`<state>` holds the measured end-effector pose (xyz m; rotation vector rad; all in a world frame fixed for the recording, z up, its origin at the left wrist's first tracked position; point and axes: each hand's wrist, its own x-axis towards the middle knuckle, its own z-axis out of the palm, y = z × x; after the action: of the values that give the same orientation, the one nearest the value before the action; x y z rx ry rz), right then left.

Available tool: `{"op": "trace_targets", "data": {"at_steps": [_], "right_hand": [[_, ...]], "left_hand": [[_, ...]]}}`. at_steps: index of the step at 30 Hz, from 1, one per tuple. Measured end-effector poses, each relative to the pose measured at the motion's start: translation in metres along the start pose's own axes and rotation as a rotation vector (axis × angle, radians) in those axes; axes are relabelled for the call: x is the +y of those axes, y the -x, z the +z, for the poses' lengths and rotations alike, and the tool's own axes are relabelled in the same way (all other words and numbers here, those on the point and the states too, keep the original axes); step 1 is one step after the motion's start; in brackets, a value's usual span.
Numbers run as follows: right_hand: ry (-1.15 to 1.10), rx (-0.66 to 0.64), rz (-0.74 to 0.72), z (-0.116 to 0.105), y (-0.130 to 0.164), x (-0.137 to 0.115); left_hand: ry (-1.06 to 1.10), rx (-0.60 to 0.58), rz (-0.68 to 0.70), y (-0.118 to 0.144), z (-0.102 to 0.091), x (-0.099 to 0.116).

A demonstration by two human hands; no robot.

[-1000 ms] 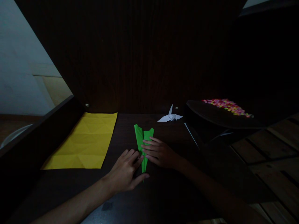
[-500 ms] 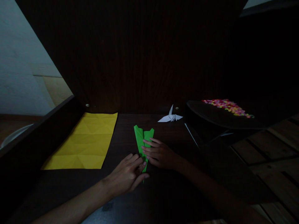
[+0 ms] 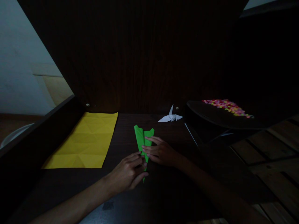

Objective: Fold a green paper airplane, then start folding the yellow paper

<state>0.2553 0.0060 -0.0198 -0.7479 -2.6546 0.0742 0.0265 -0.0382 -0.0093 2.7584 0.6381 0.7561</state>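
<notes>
Green paper [image 3: 140, 137] runs lengthwise up lower centre, tip downward; left hand [image 3: 129, 171] nearest that tip, fingers curled, grip unclear; right hand [image 3: 163, 152] spread across it.

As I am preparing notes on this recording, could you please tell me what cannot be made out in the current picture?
All in the head view:
Green paper: folds near its lower middle are hidden under the left hand and right hand.
Multicoloured cluster: pieces too small to identify.
White curved object: largely hidden by the dark side board, so I cannot name it.
Left forearm: cut off by the bottom edge.
</notes>
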Motion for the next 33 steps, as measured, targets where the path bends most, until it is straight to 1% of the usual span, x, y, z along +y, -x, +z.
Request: {"op": "trace_targets", "data": {"at_steps": [2, 5, 7, 13, 17, 21, 28, 33], "right_hand": [[-0.009, -0.008, 0.012, 0.000, 0.000, 0.002], [-0.020, -0.026, 0.022, 0.000, -0.001, 0.003], [-0.024, -0.036, 0.028, -0.001, -0.001, 0.003], [-0.029, -0.015, 0.051, 0.000, -0.003, 0.005], [-0.029, 0.011, 0.066, 0.003, -0.003, 0.009], [-0.023, 0.014, 0.081, 0.003, -0.005, 0.012], [-0.008, 0.001, 0.122, 0.002, -0.007, 0.014], [0.017, -0.004, 0.164, 0.004, -0.008, 0.015]], "left_hand": [[0.038, 0.002, -0.030, 0.000, 0.002, -0.001], [0.089, 0.057, -0.083, -0.001, 0.007, -0.004], [0.103, 0.068, -0.111, -0.002, 0.010, -0.005], [0.123, -0.001, -0.177, -0.003, 0.010, -0.005], [0.096, -0.014, -0.233, -0.003, 0.006, -0.004], [0.031, -0.023, -0.213, -0.003, 0.002, -0.008], [-0.068, -0.133, -0.198, -0.006, -0.001, -0.010], [-0.084, -0.162, -0.168, -0.008, -0.003, -0.009]]}}
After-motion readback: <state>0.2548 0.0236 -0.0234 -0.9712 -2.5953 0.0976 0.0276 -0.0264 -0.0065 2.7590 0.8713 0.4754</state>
